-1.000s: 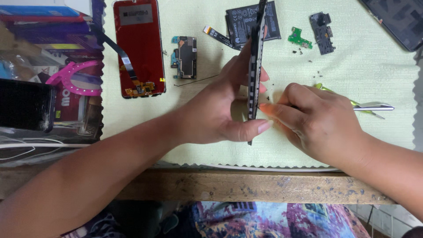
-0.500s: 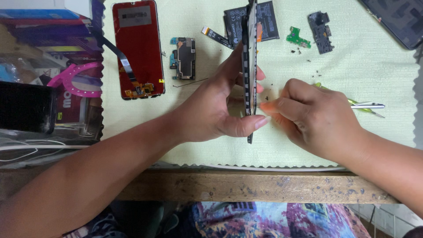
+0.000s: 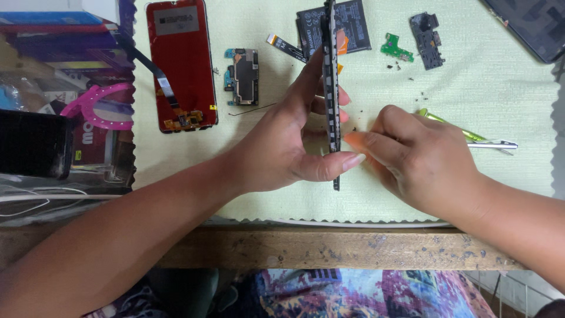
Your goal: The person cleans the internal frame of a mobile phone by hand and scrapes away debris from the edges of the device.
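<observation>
My left hand (image 3: 288, 147) grips a black phone frame (image 3: 333, 88) that stands on edge, thin side toward the camera, above a pale green cloth mat (image 3: 471, 88). Thumb and fingers clamp its lower half. My right hand (image 3: 418, 162) is right beside the frame on its right, with a fingertip pressed against the frame's edge. A green-handled tool (image 3: 465, 134) with a metal tip lies under and behind the right hand; whether the hand holds it cannot be seen.
On the mat lie a red phone screen panel (image 3: 181, 62) with a flex cable, a small circuit board (image 3: 242, 75), a black battery (image 3: 353, 23), a green board (image 3: 395, 47), a black part (image 3: 426, 32) and loose screws. Boxes and clutter (image 3: 65, 100) crowd the left. A wooden table edge (image 3: 329, 247) runs in front.
The phone frame has tilted from a slight lean to almost upright and shifted a little left. Both hands stay on it in nearly the same place.
</observation>
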